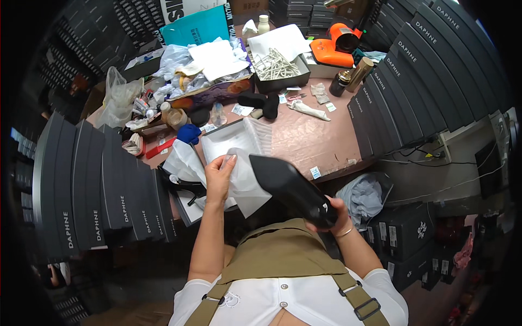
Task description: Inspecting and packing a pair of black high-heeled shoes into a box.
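My left hand (pixel 218 176) pinches a thin sheet of white tissue paper (pixel 249 193) by its upper edge, and the sheet hangs down. My right hand (pixel 340 216) grips a black pointed-toe shoe (pixel 288 185) at its heel end. The shoe is held off the table, its toe pointing up and left, next to the paper. Behind my left hand lies an open shoebox (pixel 217 138) with white lining. Partly hidden by my left forearm, another black shoe (pixel 190 187) with a thin heel lies among white paper (pixel 184 161).
Stacks of dark shoeboxes stand left (pixel 81 179) and right (pixel 402 87). On the pink table (pixel 321 136) are a box of white sticks (pixel 277 66), a bin of crumpled plastic (pixel 217 95), black pads (pixel 261 103) and an orange tool (pixel 331 53). A plastic bag (pixel 361 198) hangs below the right edge.
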{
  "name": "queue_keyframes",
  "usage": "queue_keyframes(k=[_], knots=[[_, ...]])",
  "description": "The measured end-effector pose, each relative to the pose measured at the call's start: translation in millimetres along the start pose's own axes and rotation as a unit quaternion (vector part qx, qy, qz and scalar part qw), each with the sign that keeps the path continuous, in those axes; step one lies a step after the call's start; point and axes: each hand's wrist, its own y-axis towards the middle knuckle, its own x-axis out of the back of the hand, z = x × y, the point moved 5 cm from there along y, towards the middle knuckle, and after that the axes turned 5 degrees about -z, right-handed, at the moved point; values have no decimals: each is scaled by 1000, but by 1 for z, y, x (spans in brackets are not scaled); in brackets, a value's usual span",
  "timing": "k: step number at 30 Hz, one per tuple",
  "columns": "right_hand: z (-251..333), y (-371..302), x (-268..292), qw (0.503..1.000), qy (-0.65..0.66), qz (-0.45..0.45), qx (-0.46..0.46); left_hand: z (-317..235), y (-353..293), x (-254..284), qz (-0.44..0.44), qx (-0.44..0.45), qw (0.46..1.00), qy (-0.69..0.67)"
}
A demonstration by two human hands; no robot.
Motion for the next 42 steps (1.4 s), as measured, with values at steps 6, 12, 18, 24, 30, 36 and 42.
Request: queue_keyframes(k=[6, 12, 18, 24, 30, 36, 42], knots=[[20, -3, -16, 969, -239, -19, -65, -55, -98, -47, 2, -233, 965, 122], [10, -20, 26, 968, -216, -107, -64, -46, -145, -65, -18, -306, 922, 238], [-1, -34, -2, 992, 19, -128, 7, -47, -190, -125, 18, -453, 845, 283], [19, -51, 37, 981, -155, -102, -57, -52, -164, -84, -110, -300, 918, 235], [3, -21, 4, 990, -38, -136, -11, -50, -174, -117, 8, -447, 861, 242], [29, 14, -3, 896, -427, -120, 22, -41, -80, -28, -123, -204, 969, 68], [12, 43, -24, 942, -294, -160, -2, 16, -51, 1, -110, 173, 896, -395]])
